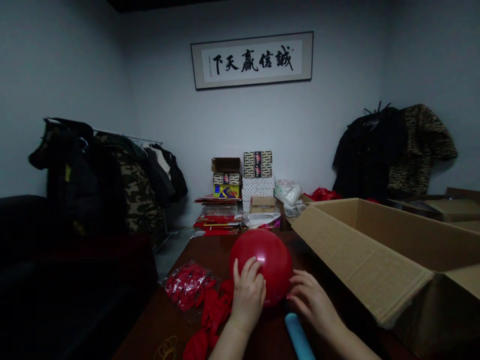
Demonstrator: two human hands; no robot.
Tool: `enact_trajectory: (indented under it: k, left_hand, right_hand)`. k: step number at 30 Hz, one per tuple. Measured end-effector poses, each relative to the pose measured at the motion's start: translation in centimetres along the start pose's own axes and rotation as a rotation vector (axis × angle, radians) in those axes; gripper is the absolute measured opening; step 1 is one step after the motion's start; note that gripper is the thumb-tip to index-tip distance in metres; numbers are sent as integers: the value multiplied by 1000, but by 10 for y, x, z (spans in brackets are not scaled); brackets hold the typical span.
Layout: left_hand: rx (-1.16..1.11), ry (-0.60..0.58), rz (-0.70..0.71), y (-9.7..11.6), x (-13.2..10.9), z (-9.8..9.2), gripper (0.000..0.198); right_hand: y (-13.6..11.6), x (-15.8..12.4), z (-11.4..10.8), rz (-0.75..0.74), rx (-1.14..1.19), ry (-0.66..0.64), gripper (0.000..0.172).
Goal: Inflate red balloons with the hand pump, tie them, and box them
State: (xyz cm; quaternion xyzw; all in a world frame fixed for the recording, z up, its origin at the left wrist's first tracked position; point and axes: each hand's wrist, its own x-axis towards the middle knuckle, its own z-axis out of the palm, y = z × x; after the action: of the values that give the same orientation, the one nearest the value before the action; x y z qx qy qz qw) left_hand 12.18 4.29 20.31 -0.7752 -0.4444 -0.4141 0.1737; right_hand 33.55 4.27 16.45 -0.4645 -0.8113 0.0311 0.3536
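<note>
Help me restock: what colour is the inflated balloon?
Red; the balloon shows best in the head view.

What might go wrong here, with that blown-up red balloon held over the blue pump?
The left hand presses on the inflated red balloon while the right hand pinches near its neck; a loosened grip could let air escape. The blue pump lies loose near the table's edge and might roll off. The cardboard box flap crowds the right hand.

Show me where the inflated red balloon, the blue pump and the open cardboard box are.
inflated red balloon (pixel 268 255), head view, upper front of its skin
blue pump (pixel 298 335), head view, middle of its tube
open cardboard box (pixel 360 265), head view, its near outer flap
</note>
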Motion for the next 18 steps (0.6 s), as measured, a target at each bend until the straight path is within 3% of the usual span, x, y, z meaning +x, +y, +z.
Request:
enact_trajectory:
  k: [3,7,12,18]
  left_hand:
    - [-6,19,2,0,3,-4,12]
    - [-23,56,-6,-5,2,-12,12]
    - [-15,29,-37,-12,-3,-23,13]
    - [-37,-22,-81,-16,-4,-27,8]
  right_hand:
    - [-35,34,-2,-82,32,91,15]
    - [-56,62,9,-165,60,124,9]
    - [-62,70,20,-201,84,61,9]
    - [-66,67,17,-184,37,-52,12]
